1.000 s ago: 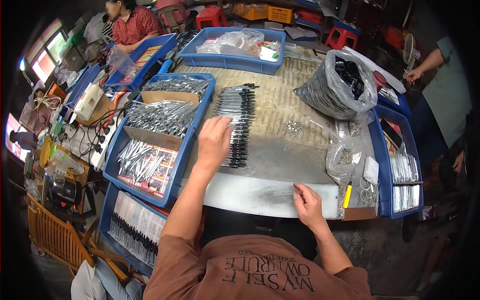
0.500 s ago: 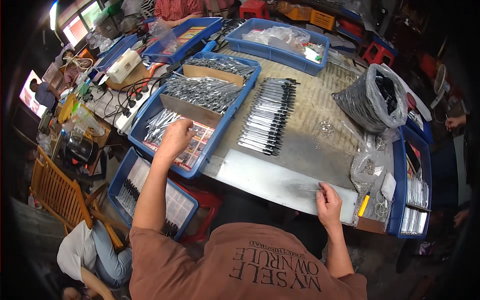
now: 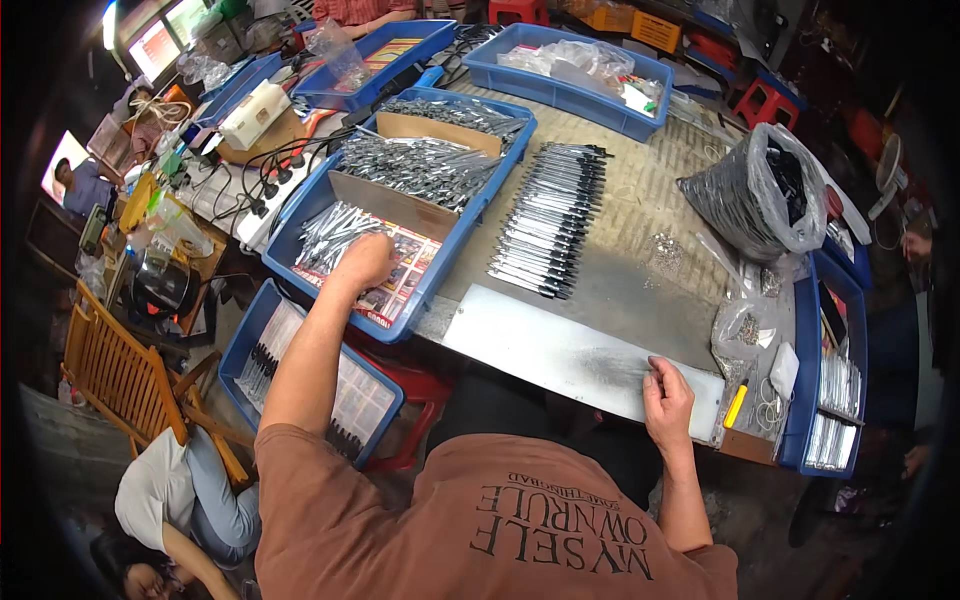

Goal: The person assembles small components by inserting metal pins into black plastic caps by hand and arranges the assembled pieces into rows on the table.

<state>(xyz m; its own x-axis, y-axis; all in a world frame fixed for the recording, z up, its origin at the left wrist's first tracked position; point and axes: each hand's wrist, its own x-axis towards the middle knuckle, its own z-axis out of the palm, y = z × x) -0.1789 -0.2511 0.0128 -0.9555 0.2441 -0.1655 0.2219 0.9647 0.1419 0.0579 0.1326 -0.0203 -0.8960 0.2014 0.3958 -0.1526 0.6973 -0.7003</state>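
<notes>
My left hand (image 3: pixel 367 262) reaches into the front compartment of a long blue tray (image 3: pixel 440 270). It is curled over loose silver pens (image 3: pixel 335 235) and printed paper (image 3: pixel 405 285). The fingertips are turned down out of sight, so what they grip cannot be made out. My right hand (image 3: pixel 669 402) rests at the right part of a pale flat plate (image 3: pixel 560 345) along the table's front edge. Its fingers are loosely bent, the thumb slightly apart, with nothing visible between them. Beyond the plate lies a neat row of silver and black pens (image 3: pixel 545 220).
A clear bag of black parts (image 3: pixel 745 200) stands at the right, near small metal pieces (image 3: pixel 665 255) and a yellow-handled cutter (image 3: pixel 735 405). Blue trays stand right (image 3: pixel 860 390), far (image 3: pixel 620 115) and lower left (image 3: pixel 375 400). A person (image 3: pixel 190 500) sits at lower left.
My left hand has shifted slightly within the tray, and its fingers have turned further down out of view. The right hand stays by the plate. The whole view has shifted a little.
</notes>
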